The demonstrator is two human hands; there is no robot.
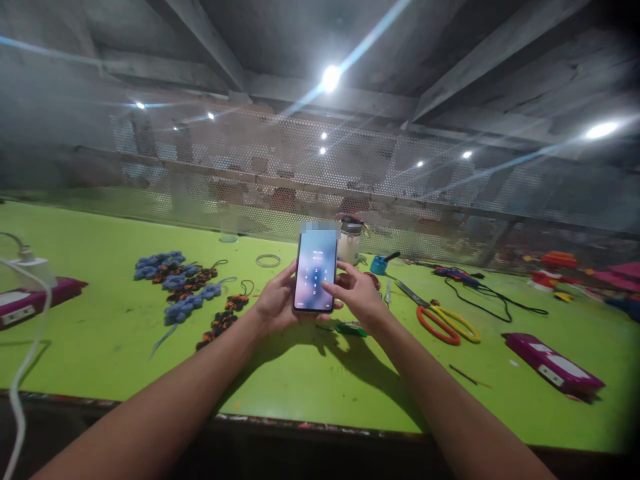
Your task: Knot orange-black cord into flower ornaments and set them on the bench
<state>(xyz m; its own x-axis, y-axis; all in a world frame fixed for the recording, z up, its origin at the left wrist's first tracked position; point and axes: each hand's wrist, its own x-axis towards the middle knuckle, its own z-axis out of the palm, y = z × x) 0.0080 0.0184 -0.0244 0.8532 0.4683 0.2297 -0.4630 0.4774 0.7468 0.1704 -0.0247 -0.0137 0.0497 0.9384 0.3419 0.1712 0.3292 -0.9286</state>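
A smartphone (315,270) is held upright above the green table, its lit screen showing a number keypad. My left hand (277,300) is closed round its left side and lower edge. At the right side is my right hand (359,290), its thumb over the keypad and its other fingers partly behind the phone's edge. On the table below and behind the phone lies a small green-handled tool (351,329), partly hidden by my right hand. To the left are blue knotted cord pieces (193,301) and black-and-orange ones (217,328).
Scissors (440,320) with orange and yellow handles lie right of my hands. Purple power strips (555,367) sit at both sides, with a white charger (35,272) and cable at left. Behind stand a jar (350,243) and a blue container (379,265), before a perforated metal screen (240,160).
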